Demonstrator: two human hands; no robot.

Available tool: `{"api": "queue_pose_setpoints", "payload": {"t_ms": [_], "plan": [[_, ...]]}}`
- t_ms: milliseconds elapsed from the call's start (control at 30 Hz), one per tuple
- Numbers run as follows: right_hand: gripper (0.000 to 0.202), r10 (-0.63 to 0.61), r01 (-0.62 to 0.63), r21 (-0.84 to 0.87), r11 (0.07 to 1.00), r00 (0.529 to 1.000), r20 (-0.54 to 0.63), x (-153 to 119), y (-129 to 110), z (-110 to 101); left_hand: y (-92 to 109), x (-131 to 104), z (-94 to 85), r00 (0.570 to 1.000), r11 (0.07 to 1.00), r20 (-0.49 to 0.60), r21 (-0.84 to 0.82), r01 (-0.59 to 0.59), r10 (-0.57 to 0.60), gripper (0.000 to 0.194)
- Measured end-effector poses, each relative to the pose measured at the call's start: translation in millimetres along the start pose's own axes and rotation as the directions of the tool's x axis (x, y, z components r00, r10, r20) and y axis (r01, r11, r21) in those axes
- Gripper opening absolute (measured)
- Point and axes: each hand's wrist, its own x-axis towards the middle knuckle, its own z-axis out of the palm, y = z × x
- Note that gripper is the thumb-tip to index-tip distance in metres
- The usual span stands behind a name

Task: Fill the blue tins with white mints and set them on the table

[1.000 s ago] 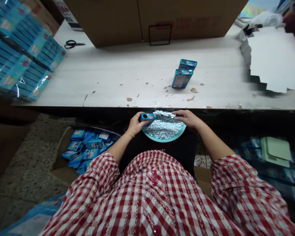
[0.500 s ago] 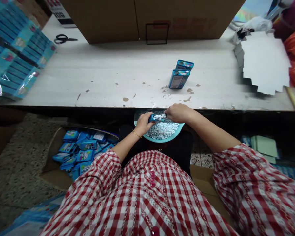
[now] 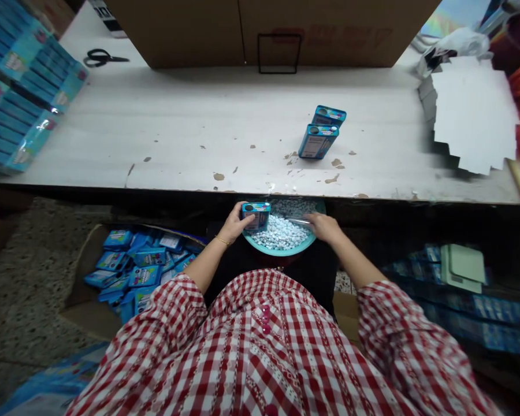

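Note:
A small blue box (image 3: 256, 217) is held upright by my left hand (image 3: 235, 224), its printed top facing up, over the left side of a turquoise bowl (image 3: 281, 252). White pellets (image 3: 282, 233) fill the bowl, which sits below the table's front edge. On the bowl's right side my right hand (image 3: 326, 227) is closed around a shiny scoop (image 3: 299, 221), whose far end lies among the pellets. Two more blue boxes, a front one (image 3: 318, 142) and one behind it (image 3: 329, 115), stand on the white table (image 3: 177, 127).
A carton of blue boxes (image 3: 144, 276) is at the lower left. Wrapped blue packs (image 3: 23, 86) and scissors (image 3: 105, 58) lie at the table's left. A large cardboard box (image 3: 199, 34) stands at the back, stacked white card (image 3: 476, 110) at the right.
The box in my left hand has turned upright, showing its printed top instead of the open end with pellets. My right hand has moved right and down from it, and a scoop shows.

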Motion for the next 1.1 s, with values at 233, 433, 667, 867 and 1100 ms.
{"api": "queue_pose_setpoints", "payload": {"t_ms": [233,433,667,867,1100], "plan": [[0.034,-0.017,0.025,0.245,0.969,0.999,-0.036,47,-42,40,-7,10,40.4,0.993,0.997,0.118,-0.066,0.036,-0.028,0.050],[0.036,-0.089,0.107,0.394,0.913,0.994,-0.065,46,-15,34,17,-6,4.6,0.997,0.996,0.025,0.055,-0.074,0.072,0.048],[0.033,-0.192,0.265,0.563,0.783,0.964,-0.186,15,-2,-20,30,-14,-21.3,0.984,0.959,-0.053,0.237,-0.154,0.171,0.041],[0.036,-0.310,0.349,0.335,0.875,0.936,-0.166,-12,-23,-91,38,-3,10.9,0.977,0.914,0.003,0.353,-0.201,0.214,0.037],[0.032,-0.267,0.264,-0.169,0.950,0.964,0.005,-22,-64,-129,43,4,28.3,0.961,0.864,0.103,0.421,-0.277,0.258,0.039]]}}
